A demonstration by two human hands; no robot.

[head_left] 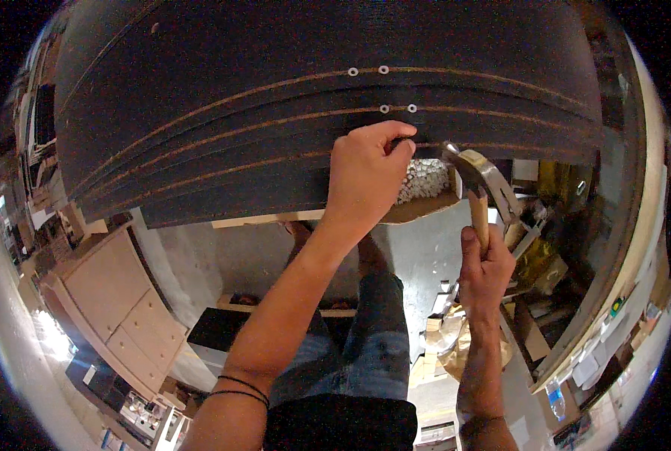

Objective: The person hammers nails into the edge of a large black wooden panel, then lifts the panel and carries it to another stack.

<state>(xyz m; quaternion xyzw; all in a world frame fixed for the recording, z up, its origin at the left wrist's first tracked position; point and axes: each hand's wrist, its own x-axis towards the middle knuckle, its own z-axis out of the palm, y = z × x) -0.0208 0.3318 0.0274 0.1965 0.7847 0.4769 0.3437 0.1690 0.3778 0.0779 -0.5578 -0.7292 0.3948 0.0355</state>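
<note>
- Black boards [275, 45] with brown edges lie beneath and beyond my left fingers, spreading wide to both sides of them.
- My left hand [371, 169] is curled over the boards, thumb and forefinger nearly together by a brown edge; I cannot tell whether something small is pinched between them.
- Two white rings [384, 109] sit on the brown edge just beyond those left fingertips, near each other but apart.
- Another white pair [352, 71] sits farther beyond my left fingers, on the next brown edge.
- My right hand [488, 270] has its fingers clamped around the wooden handle of a hammer [478, 203], thumb laid along the wood.
- That hammer's metal head stands above my right fingers and to the right of my left fingertips, apart from them, its claw turned away to the right.
- Small white pieces [428, 180] fill an open cardboard box [429, 212], nearer to me than my left fingertips and slightly right, between my two hands.
- Dark bands [241, 389] circle my left forearm, well behind the fingers.
</note>
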